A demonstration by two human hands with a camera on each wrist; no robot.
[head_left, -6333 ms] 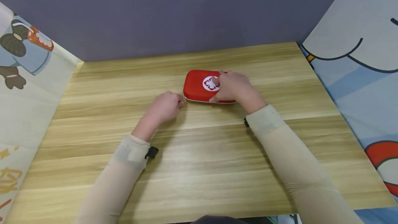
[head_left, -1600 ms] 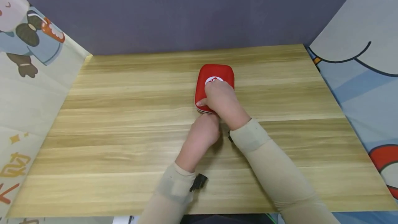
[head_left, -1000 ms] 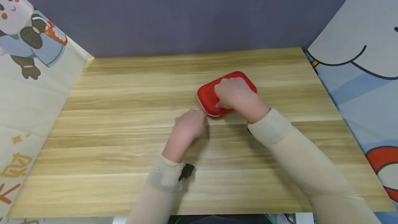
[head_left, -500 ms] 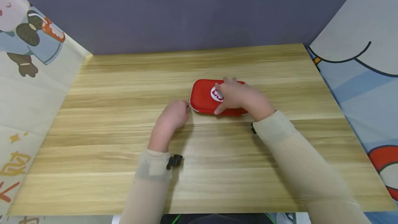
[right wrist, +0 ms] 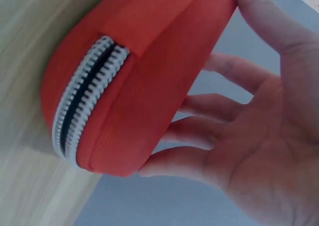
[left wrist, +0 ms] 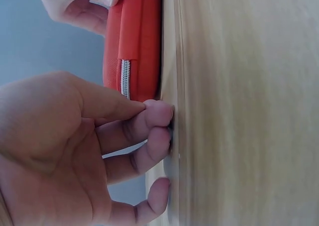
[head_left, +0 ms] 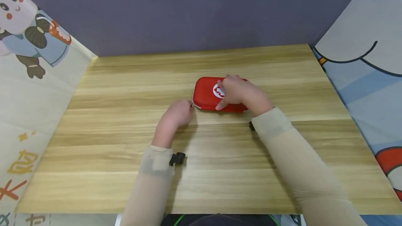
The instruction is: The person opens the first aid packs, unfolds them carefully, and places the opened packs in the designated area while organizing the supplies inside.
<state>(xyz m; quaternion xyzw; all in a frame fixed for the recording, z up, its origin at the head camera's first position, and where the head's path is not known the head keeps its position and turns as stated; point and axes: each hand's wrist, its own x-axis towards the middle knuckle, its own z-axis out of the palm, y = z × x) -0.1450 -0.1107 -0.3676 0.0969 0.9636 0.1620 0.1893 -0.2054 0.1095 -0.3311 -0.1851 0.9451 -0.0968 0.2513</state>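
Note:
A red zippered case (head_left: pixel 204 97) with a round white emblem (head_left: pixel 217 91) lies flat on the table, its long side facing me. At its near left corner my left hand (head_left: pixel 176 115) pinches what looks like the zipper pull, mostly hidden by the thumb and index finger. Silvery zipper teeth (left wrist: pixel 125 77) run from there under a red strip in the left wrist view. My right hand (head_left: pixel 243 91) presses on the right part of the lid with spread, fairly straight fingers. Beside it, in the right wrist view, the zipper (right wrist: pixel 89 99) gapes, with a dark slit between its teeth.
The wood-grain table (head_left: pixel 125 184) reaches a dark grey panel (head_left: pixel 201 13) at the back. Printed cartoon walls (head_left: pixel 351 51) stand on both sides. Each sleeve carries a small black device (head_left: pixel 177 158) at the wrist.
The case pointed away from me 1.6 s ago, then turned through a slant to lie sideways. My left hand moved left with its corner. Over the last half second, little has shifted.

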